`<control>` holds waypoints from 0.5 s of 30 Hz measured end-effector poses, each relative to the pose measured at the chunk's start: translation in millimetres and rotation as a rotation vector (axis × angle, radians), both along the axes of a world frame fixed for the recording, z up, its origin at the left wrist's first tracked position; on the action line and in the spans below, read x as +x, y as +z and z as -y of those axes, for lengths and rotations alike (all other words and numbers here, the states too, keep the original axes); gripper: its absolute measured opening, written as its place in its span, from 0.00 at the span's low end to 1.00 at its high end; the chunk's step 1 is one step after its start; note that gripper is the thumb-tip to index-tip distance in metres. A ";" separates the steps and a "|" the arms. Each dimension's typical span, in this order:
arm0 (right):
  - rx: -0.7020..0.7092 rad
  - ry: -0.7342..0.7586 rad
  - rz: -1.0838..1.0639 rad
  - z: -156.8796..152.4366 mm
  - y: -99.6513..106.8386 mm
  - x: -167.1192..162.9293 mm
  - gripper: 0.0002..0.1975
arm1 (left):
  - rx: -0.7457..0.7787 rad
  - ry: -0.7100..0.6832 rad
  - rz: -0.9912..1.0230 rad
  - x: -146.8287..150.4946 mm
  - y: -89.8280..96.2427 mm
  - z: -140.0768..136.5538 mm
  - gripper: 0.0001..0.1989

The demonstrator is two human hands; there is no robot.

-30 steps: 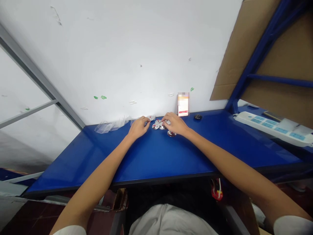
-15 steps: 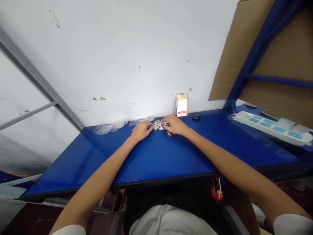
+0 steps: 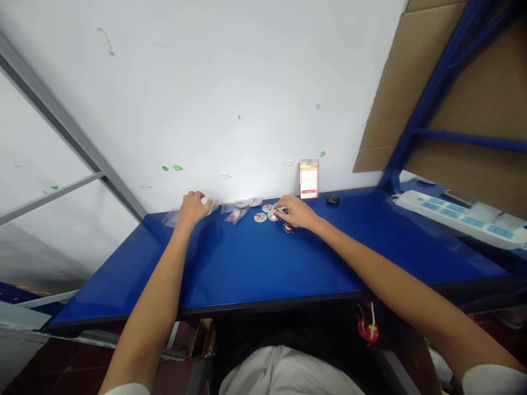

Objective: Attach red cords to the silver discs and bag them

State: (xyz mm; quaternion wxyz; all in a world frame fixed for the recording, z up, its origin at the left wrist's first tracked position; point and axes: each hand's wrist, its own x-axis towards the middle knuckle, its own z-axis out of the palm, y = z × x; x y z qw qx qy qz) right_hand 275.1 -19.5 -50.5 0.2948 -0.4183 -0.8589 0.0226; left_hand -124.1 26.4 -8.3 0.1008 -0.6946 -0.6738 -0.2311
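Note:
My left hand [image 3: 193, 209] is over the clear plastic bags [image 3: 171, 218] at the back left of the blue table, its thumb apart from its curled fingers. My right hand [image 3: 295, 210] rests among several round silvery discs with red marks; its fingertips close on one of them, partly hidden by the fingers. Left of it lie a loose disc [image 3: 261, 217] and another disc [image 3: 273, 215]. A darker, shiny disc [image 3: 289, 227] sits just below my right palm. Between the hands, a bagged disc [image 3: 235, 215] lies near the wall.
A phone [image 3: 308, 180] with a lit screen leans against the white wall. Beside it is a small black object [image 3: 333, 199]. A white power strip [image 3: 459, 216] lies at the right, below cardboard [image 3: 389, 93] and a blue frame. The table's dark front edge [image 3: 272, 304] runs before my lap.
My left hand has left the discs and moved left to the plastic bags. A bagged disc now shows between the hands. My right hand stays among the discs.

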 end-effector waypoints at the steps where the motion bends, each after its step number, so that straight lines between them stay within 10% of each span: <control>1: -0.001 -0.002 -0.005 0.6 0.5 -0.2 0.08 | -0.027 0.002 0.009 -5.3 -0.6 -1.6 0.24; 15: 0.021 0.019 -0.044 4.2 3.7 -2.8 0.08 | 0.127 0.130 0.241 -3.5 6.0 3.4 0.08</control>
